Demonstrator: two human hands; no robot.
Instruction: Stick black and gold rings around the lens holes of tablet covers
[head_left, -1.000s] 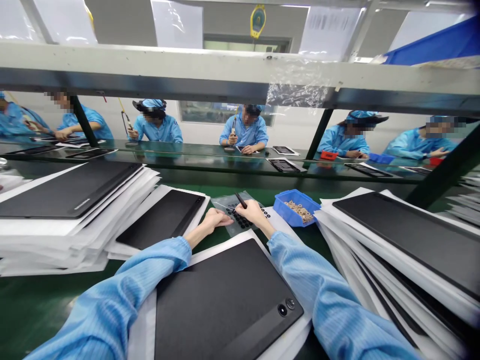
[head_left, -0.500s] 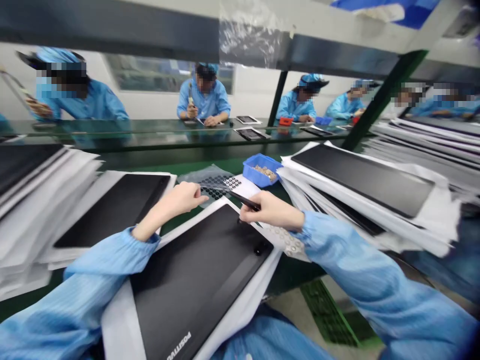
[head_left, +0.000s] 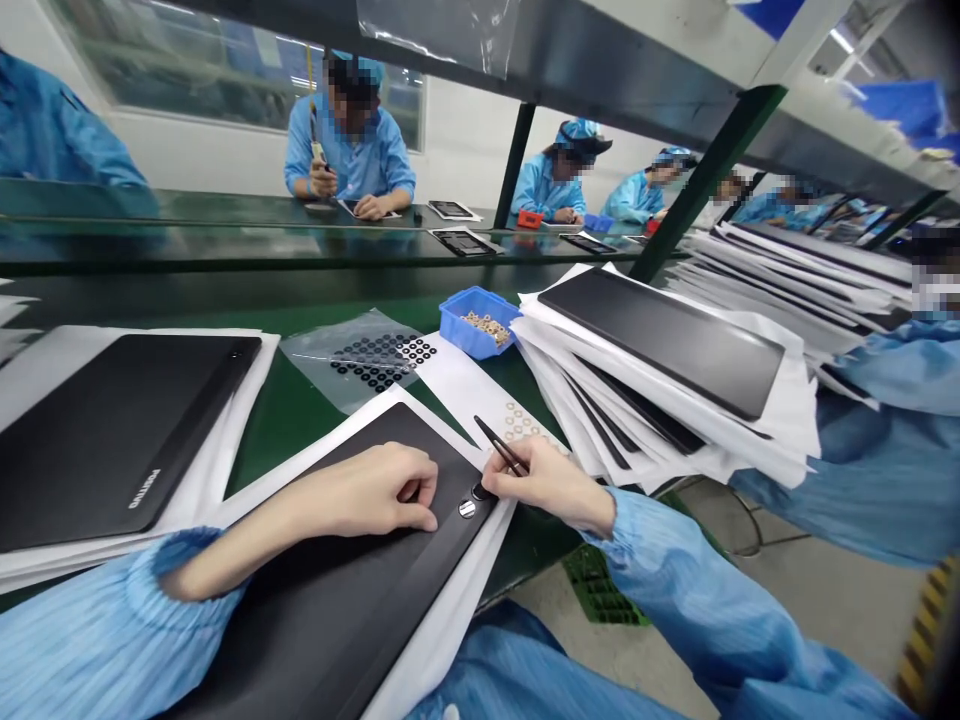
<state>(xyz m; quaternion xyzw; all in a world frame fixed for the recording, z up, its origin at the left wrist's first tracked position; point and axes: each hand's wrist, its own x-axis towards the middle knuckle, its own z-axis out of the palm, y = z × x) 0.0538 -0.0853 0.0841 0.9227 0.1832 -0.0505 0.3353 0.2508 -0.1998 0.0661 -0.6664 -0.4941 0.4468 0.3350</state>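
right hand (head_left: 547,487): fingers pinch black tweezers (head_left: 499,447), tips just above a dark round recess (head_left: 480,491) in the black tablet panel (head_left: 405,425) | left hand (head_left: 367,497): fingers loosely curled, empty, resting on that panel, left of the tweezers

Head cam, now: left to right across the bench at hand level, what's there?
black tablet on a white sheet → left hand → black tweezers → right hand → stacked black tablets in white sleeves
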